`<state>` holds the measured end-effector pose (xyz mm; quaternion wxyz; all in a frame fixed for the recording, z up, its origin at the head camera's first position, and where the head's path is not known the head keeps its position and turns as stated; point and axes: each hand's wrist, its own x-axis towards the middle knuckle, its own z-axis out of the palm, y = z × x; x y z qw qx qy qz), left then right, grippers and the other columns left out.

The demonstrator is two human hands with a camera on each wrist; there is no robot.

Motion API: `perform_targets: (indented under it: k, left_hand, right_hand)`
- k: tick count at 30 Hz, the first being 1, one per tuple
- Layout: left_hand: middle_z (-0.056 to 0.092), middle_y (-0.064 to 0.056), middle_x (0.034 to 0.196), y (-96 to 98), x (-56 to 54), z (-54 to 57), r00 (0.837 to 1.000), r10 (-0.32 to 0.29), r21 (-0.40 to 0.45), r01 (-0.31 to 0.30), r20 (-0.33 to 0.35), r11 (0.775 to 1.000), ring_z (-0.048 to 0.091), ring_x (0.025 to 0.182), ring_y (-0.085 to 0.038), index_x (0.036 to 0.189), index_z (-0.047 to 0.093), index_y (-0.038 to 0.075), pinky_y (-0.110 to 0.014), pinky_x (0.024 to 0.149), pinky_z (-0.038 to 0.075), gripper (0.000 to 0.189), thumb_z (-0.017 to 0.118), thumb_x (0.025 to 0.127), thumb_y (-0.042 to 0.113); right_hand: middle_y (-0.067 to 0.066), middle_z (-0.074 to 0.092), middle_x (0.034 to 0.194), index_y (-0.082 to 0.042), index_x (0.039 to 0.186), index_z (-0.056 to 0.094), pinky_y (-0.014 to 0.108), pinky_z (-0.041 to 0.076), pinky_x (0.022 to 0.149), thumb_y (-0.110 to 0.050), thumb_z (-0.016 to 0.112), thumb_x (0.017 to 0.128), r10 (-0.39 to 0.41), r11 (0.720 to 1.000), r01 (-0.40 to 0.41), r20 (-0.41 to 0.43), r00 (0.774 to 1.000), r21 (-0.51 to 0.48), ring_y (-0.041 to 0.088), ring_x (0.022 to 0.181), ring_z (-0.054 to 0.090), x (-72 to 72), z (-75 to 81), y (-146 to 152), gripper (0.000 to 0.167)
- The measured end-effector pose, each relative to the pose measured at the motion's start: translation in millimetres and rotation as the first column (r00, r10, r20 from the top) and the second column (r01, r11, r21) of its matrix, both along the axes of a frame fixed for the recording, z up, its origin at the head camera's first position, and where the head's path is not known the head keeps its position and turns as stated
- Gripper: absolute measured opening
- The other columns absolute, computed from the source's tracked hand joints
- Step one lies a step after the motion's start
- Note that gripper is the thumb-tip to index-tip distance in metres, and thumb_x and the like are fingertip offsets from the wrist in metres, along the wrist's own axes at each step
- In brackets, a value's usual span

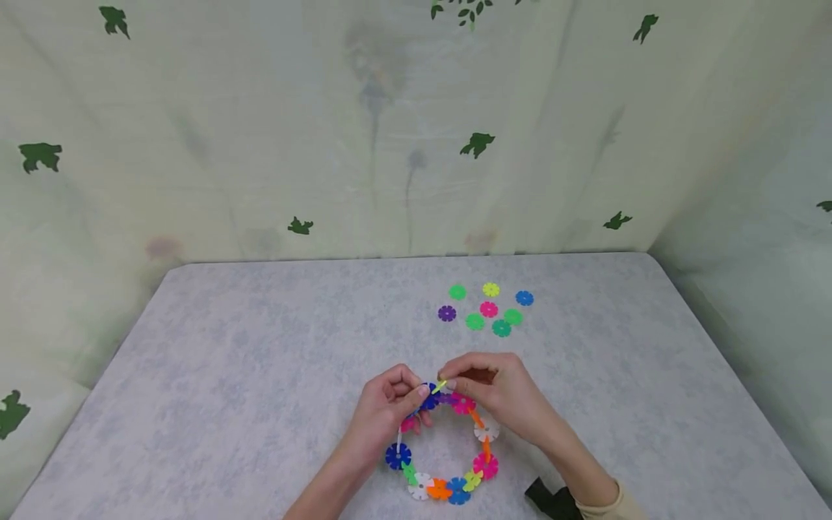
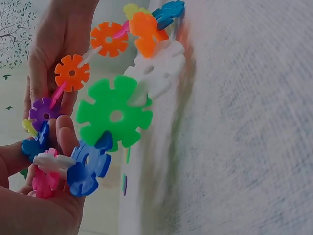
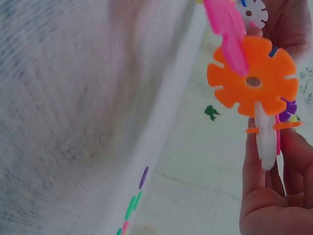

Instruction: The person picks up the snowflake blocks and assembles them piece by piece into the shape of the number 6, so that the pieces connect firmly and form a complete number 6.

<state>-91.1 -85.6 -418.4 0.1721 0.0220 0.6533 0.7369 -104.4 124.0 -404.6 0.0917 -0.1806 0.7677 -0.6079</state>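
Notched plastic flower discs are slotted together into a multicoloured ring [image 1: 458, 491], upright between both hands above the table. My left hand [image 1: 383, 408] grips the ring at its upper left, thumb on a dark blue disc [image 1: 430, 396]. With thumb and fingertips, my right hand [image 1: 503, 383] pinches a yellow disc [image 1: 440, 386], seen edge-on against the dark blue one. In the left wrist view, a green disc [image 2: 116, 115] and a blue disc [image 2: 88, 166] hang beside the left palm. An orange disc [image 3: 253, 76] sits in front of the right hand [image 3: 274, 205] in the right wrist view.
Several loose discs lie farther back on the grey table, among them a purple disc [image 1: 446, 313], a pink disc [image 1: 489, 309] and a blue disc [image 1: 524, 297]. A black strap [image 1: 552, 500] shows by the right sleeve. A pale curtain [image 1: 260, 130] with green bird shapes stands behind.
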Motion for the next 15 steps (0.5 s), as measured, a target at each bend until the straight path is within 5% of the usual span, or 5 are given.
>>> perform_targets:
  k: [8,15]
  left_hand:
    - [0.07,-0.015,0.091,-1.9,-2.9,3.2,1.0,-0.012,-0.083,0.01,-0.019,0.996,0.067,0.076,-0.025,0.103,0.057,-0.001,-0.026,0.062,0.048,0.018,0.064,0.097,0.015]
    - [0.069,-0.011,0.09,-6.5,-4.6,4.1,1.0,-0.023,-0.086,0.022,-0.016,0.996,0.067,0.077,-0.027,0.106,0.058,-0.003,-0.028,0.063,0.05,0.021,0.064,0.097,0.015]
  right_hand:
    - [0.018,0.066,0.117,-0.005,0.118,0.068,0.038,0.054,0.088,-0.02,0.065,0.097,-0.021,1.0,0.02,0.065,0.998,0.017,0.032,0.106,0.065,-18.4,-6.2,26,0.027]
    - [0.014,0.065,0.118,-0.001,0.122,0.065,0.04,0.054,0.086,-0.012,0.061,0.098,-0.062,0.963,0.049,0.042,0.997,0.264,0.03,0.106,0.063,-49.6,-13.6,53,0.027]
